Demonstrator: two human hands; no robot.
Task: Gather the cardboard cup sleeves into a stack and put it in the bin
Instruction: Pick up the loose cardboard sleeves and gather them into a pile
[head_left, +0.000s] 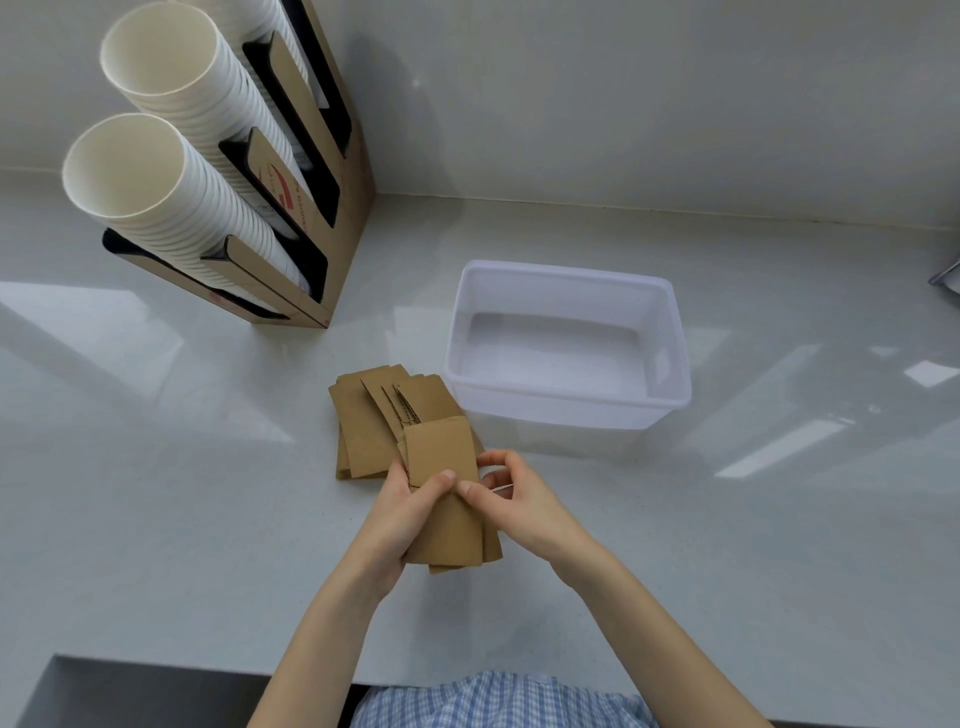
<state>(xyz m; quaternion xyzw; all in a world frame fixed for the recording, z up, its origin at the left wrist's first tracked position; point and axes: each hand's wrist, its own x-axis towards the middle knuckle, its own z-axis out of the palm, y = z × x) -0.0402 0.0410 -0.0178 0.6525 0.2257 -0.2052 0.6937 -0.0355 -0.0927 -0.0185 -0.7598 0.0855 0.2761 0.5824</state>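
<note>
A small stack of brown cardboard cup sleeves (441, 452) is held above the counter between both hands. My left hand (402, 514) grips it from the left and below, thumb on top. My right hand (514, 499) pinches its right edge with thumb and fingers. Several more flat sleeves (363, 421) lie fanned on the counter just behind the held stack. The translucent white bin (670, 332) stands to the right of them, with nothing inside.
A cardboard cup dispenser (332, 171) with two tall stacks of white paper cups (150, 182) stands at the back left. The grey counter (156, 493) ends at a wall behind and at a front edge near my body.
</note>
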